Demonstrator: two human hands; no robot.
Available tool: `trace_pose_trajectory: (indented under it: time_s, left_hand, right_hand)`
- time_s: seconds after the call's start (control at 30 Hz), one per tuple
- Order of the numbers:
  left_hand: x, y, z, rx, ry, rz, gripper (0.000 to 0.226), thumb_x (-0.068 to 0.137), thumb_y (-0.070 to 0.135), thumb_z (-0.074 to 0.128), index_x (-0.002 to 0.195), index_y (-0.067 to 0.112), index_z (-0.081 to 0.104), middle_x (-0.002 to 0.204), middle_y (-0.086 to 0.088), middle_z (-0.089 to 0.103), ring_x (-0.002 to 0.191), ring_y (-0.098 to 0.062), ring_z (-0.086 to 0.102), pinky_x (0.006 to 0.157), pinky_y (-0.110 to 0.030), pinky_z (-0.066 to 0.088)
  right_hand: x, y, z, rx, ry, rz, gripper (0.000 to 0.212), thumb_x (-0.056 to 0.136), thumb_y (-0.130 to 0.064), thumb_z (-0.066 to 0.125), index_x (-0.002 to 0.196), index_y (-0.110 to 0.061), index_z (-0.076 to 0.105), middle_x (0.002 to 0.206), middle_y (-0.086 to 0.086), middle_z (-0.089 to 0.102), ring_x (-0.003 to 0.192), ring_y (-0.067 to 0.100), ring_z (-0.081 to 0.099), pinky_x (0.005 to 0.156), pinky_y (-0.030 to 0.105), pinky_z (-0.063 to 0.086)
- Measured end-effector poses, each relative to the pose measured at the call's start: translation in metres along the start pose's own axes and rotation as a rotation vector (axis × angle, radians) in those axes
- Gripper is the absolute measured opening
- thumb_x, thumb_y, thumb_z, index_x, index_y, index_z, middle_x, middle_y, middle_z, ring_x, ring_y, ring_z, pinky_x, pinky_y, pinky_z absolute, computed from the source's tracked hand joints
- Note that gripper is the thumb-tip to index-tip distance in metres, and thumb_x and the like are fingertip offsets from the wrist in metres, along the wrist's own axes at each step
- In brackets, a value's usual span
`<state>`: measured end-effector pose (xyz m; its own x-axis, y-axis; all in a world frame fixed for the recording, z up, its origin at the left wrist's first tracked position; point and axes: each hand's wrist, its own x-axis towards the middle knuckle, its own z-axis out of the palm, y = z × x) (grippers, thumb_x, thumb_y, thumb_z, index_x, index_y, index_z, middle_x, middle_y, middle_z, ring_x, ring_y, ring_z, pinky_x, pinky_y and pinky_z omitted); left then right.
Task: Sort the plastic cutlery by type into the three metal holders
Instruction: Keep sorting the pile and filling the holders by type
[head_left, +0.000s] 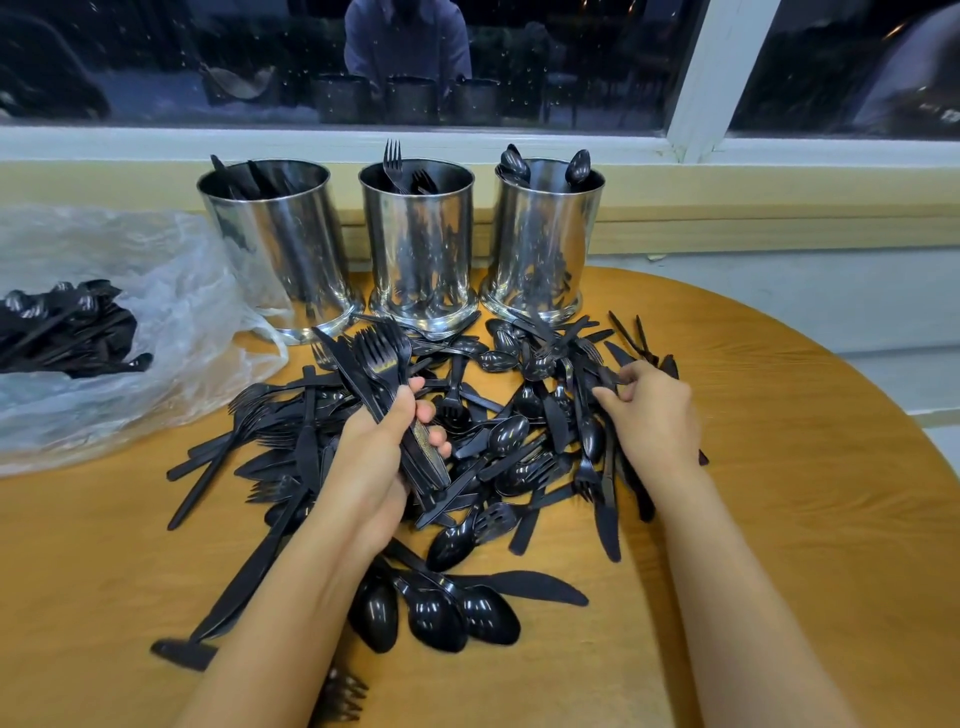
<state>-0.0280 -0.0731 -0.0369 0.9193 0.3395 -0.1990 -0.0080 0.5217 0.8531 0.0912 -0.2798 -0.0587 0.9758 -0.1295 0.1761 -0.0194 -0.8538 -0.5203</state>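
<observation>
**Left hand full, right hand picking at the pile**

Your left hand (387, 457) is curled tight round a bundle (379, 369) of black forks with at least one knife. Their heads point up and away, just in front of the middle holder (421, 244). Your right hand (649, 415) sits in front of that holder and to its right. The fingers are bent and the fingertips pinch a black piece (610, 382) at the far right of the pile (493, 452); you cannot tell its type.

The unsorted pile spreads across the counter (779, 467) in front of the middle holder, reaching the bases of all three holders. Three spoons (436, 613) lie side by side at its near end.

The middle holder has forks in it. The left holder (275, 244) beside it has knives, and the right holder (540, 244) has spoons.

Left of the middle holder, beyond the left holder, a clear plastic bag (156, 312) with more black cutlery takes up that side. To the right, past your right hand, bare wood runs out to the counter's curved edge. Behind the middle holder, the wall under the window sill stands close.
</observation>
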Motion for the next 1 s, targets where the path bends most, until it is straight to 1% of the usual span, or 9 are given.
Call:
trace_pose_trajectory:
  time_s: [0.13,0.27,0.33,0.4,0.5,0.53,0.67,0.87,1.0]
  left_hand:
    - [-0.001,0.000,0.001,0.009,-0.004,-0.007,0.019,0.105,0.019,0.041,0.112,0.010,0.056,0.068,0.002,0.049,0.053,-0.011,0.048,0.053,-0.025,0.049]
    - [-0.001,0.001,0.001,0.014,-0.002,-0.012,0.019,0.105,0.019,0.041,0.113,0.010,0.056,0.068,0.001,0.049,0.053,-0.012,0.048,0.054,-0.026,0.049]
    - [-0.001,0.001,0.000,0.015,-0.004,-0.016,0.019,0.105,0.019,0.042,0.113,0.010,0.056,0.068,0.002,0.049,0.053,-0.012,0.048,0.055,-0.026,0.049]
    - [-0.001,0.001,0.000,0.022,0.001,-0.022,0.019,0.105,0.019,0.042,0.112,0.011,0.057,0.067,0.002,0.050,0.053,-0.012,0.049,0.055,-0.026,0.050]
    - [-0.001,0.001,0.000,0.021,0.007,-0.026,0.019,0.105,0.019,0.042,0.111,0.011,0.057,0.067,0.002,0.050,0.053,-0.012,0.049,0.055,-0.026,0.050]
    - [-0.001,0.001,0.000,0.021,0.008,-0.027,0.019,0.105,0.020,0.041,0.111,0.011,0.057,0.068,0.002,0.050,0.054,-0.012,0.049,0.056,-0.026,0.050]
    - [0.000,0.001,0.000,0.024,0.008,-0.032,0.019,0.105,0.020,0.042,0.112,0.012,0.057,0.067,0.003,0.050,0.054,-0.013,0.049,0.056,-0.027,0.050]
    - [0.001,0.001,-0.001,0.004,0.015,-0.034,0.019,0.105,0.020,0.041,0.111,0.011,0.057,0.068,0.002,0.049,0.054,-0.012,0.049,0.057,-0.027,0.050]
    - [0.001,0.001,-0.001,-0.010,0.015,-0.025,0.019,0.105,0.019,0.041,0.111,0.010,0.057,0.068,0.002,0.049,0.054,-0.012,0.048,0.057,-0.027,0.049]
  right_hand:
    - [-0.002,-0.002,0.001,0.066,-0.016,0.035,0.034,0.091,-0.028,0.067,0.123,-0.018,0.061,0.099,0.003,0.069,0.096,0.022,0.064,0.074,0.033,0.051]
    - [0.003,-0.002,-0.004,0.312,-0.032,0.081,0.033,0.092,-0.018,0.065,0.125,-0.018,0.063,0.092,-0.002,0.068,0.086,0.014,0.062,0.083,0.038,0.054]
    - [0.004,-0.005,-0.010,0.512,-0.013,0.084,0.030,0.093,-0.013,0.061,0.123,-0.018,0.063,0.086,-0.007,0.062,0.074,0.004,0.055,0.077,0.024,0.053]
    - [0.003,-0.009,-0.019,0.696,0.017,0.078,0.029,0.094,-0.011,0.059,0.122,-0.020,0.062,0.085,-0.012,0.056,0.074,-0.001,0.052,0.067,0.012,0.048]
    - [0.003,-0.012,-0.027,0.886,0.075,0.077,0.021,0.094,-0.013,0.060,0.113,-0.022,0.061,0.094,-0.008,0.060,0.088,0.008,0.056,0.078,0.018,0.049]
    - [0.003,-0.012,-0.027,0.923,0.107,0.079,0.019,0.094,-0.014,0.059,0.113,-0.020,0.060,0.096,-0.006,0.060,0.084,0.007,0.056,0.078,0.021,0.049]
    - [0.003,-0.014,-0.028,1.060,0.206,0.084,0.015,0.096,-0.014,0.057,0.111,-0.015,0.055,0.095,-0.004,0.056,0.050,-0.002,0.048,0.049,0.012,0.041]
    - [-0.003,-0.020,-0.034,1.175,0.376,-0.004,0.010,0.098,-0.009,0.052,0.105,-0.015,0.048,0.093,-0.004,0.054,0.052,0.005,0.047,0.047,0.017,0.040]
    - [-0.008,-0.026,-0.039,1.302,0.480,-0.061,0.015,0.100,-0.007,0.048,0.099,-0.019,0.040,0.092,-0.004,0.054,0.060,0.009,0.059,0.051,0.018,0.045]
